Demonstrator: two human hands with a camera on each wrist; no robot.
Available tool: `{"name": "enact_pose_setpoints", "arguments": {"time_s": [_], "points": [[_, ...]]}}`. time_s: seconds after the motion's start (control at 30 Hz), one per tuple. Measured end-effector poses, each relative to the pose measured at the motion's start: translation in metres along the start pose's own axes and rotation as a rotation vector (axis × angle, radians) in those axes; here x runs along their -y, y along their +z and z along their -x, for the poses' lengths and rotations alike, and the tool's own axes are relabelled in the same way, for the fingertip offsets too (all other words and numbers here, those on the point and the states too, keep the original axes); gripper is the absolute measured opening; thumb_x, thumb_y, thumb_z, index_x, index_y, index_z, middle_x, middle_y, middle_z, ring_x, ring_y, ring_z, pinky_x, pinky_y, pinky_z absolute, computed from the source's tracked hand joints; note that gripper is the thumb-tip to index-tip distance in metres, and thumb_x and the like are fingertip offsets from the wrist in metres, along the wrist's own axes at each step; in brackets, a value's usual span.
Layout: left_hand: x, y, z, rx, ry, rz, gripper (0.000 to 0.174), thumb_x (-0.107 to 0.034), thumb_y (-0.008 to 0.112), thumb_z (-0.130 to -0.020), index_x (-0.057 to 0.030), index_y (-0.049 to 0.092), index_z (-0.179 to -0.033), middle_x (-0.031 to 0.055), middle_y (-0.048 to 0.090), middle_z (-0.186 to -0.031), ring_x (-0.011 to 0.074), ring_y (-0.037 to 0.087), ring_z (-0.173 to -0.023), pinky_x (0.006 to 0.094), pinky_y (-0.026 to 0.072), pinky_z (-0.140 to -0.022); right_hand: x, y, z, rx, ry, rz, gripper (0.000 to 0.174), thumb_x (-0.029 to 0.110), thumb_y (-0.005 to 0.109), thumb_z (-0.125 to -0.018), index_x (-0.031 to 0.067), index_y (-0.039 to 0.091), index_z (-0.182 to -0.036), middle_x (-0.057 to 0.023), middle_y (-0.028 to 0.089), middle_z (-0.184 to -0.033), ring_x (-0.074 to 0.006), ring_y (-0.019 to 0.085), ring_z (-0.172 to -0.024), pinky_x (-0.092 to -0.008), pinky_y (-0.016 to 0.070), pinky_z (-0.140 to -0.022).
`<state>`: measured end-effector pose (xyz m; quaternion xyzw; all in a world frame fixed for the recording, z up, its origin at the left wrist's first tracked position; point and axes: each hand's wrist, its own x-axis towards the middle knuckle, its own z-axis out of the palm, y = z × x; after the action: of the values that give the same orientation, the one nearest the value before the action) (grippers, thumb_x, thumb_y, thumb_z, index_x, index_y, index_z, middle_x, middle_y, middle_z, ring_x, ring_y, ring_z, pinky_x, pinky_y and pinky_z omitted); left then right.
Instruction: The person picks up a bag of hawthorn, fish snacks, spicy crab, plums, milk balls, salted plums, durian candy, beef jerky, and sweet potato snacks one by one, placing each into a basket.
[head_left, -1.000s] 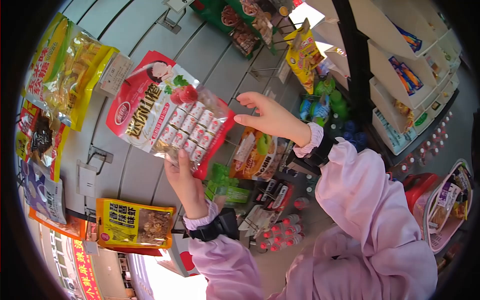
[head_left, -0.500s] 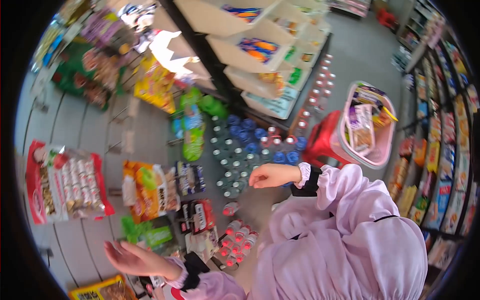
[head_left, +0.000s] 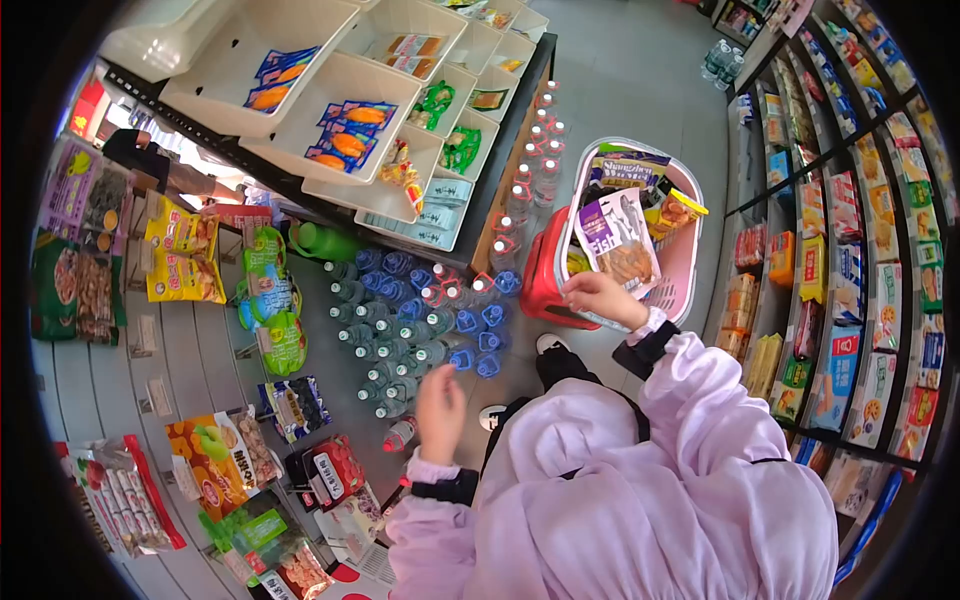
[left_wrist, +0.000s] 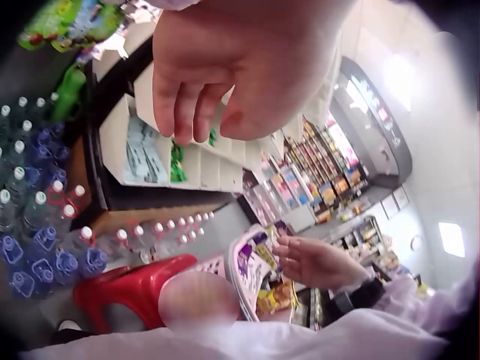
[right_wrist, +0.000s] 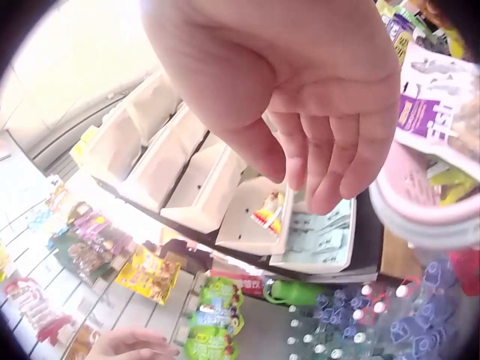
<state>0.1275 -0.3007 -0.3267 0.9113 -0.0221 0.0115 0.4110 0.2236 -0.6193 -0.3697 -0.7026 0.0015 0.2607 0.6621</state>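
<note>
My right hand (head_left: 605,298) hovers at the near rim of a pink basket (head_left: 683,270), its fingers loosely bent and holding nothing. Packaged snacks fill the basket, among them a white and purple pouch printed "Fish" (head_left: 618,235) and a yellow packet (head_left: 678,214). Lower and further left, my left hand (head_left: 440,415) hangs in the air with relaxed fingers, in front of the bottles on the floor; the left wrist view shows nothing in this hand (left_wrist: 232,75). At the far left, a red and white bag of wrapped rolls (head_left: 125,495) hangs on the slatted wall.
A red stool (head_left: 545,265) stands under the basket. Water bottles (head_left: 400,335) crowd the floor before a stand of white bins (head_left: 350,110). Tall snack shelves (head_left: 850,270) line the right side. More bags, such as a yellow one (head_left: 185,250), hang on the left wall.
My hands have left the red and white bag, which now hangs on the wall. The view has swung right, and my right hand has come to the basket.
</note>
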Motion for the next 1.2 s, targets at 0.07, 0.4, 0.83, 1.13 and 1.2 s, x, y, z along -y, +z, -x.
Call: {"name": "enact_pose_setpoints", "arguments": {"time_s": [0.07, 0.4, 0.83, 1.13, 1.2], "points": [[-0.03, 0.037, -0.031, 0.133, 0.067, 0.033, 0.025, -0.003, 0.05, -0.077, -0.0026, 0.053, -0.102, 0.015, 0.056, -0.095, 0.0297, 0.055, -0.085, 0.0353, 0.0447, -0.075, -0.024, -0.045, -0.008, -0.16, -0.039, 0.064, 0.02, 0.011, 0.055, -0.083, -0.0021, 0.055, -0.098, -0.004, 0.058, -0.083, -0.0097, 0.056, -0.072, -0.0211, 0.0462, -0.062], [-0.11, 0.193, -0.123, 0.353, 0.22, 0.064, 0.018, -0.004, 0.049, -0.074, -0.002, 0.052, -0.092, 0.0174, 0.055, -0.083, 0.0349, 0.054, -0.078, 0.0423, 0.0445, -0.068, -0.02, -0.14, -0.1, -0.309, -0.221, 1.04, 0.042, -0.006, 0.047, -0.068, 0.0001, 0.048, -0.11, -0.017, 0.048, -0.116, -0.0338, 0.051, -0.099, -0.0376, 0.0424, -0.085], [-0.09, 0.179, -0.082, 0.465, 0.03, -0.016, 0.023, -0.007, 0.046, -0.076, -0.0048, 0.055, -0.097, 0.0178, 0.057, -0.085, 0.0339, 0.055, -0.08, 0.0414, 0.0451, -0.07, -0.004, -0.16, -0.071, -0.139, -0.27, 1.24, 0.012, 0.017, 0.06, -0.067, 0.006, 0.063, -0.069, -0.0149, 0.059, -0.07, -0.0312, 0.059, -0.066, -0.0404, 0.0465, -0.059], [-0.131, 0.141, -0.073, 0.214, 0.154, 0.189, 0.059, -0.022, 0.063, -0.069, 0.0003, 0.04, -0.119, 0.0196, 0.046, -0.117, 0.0328, 0.046, -0.107, 0.0375, 0.0388, -0.089, 0.161, -0.095, 0.064, -0.128, -0.636, 1.069, 0.007, 0.002, 0.059, -0.06, 0.0004, 0.06, -0.067, -0.0149, 0.057, -0.07, -0.0327, 0.054, -0.074, -0.0393, 0.0429, -0.064], [-0.143, 0.123, -0.069, 0.097, 0.217, 0.164, 0.064, -0.022, 0.065, -0.068, 0.0016, 0.037, -0.121, 0.0197, 0.039, -0.124, 0.0332, 0.039, -0.115, 0.0386, 0.0338, -0.095, 0.199, -0.079, 0.078, -0.023, -0.727, 1.098, 0.017, -0.001, 0.06, -0.062, 0.0002, 0.058, -0.079, -0.0152, 0.056, -0.081, -0.03, 0.053, -0.072, -0.0363, 0.0431, -0.065]]}}
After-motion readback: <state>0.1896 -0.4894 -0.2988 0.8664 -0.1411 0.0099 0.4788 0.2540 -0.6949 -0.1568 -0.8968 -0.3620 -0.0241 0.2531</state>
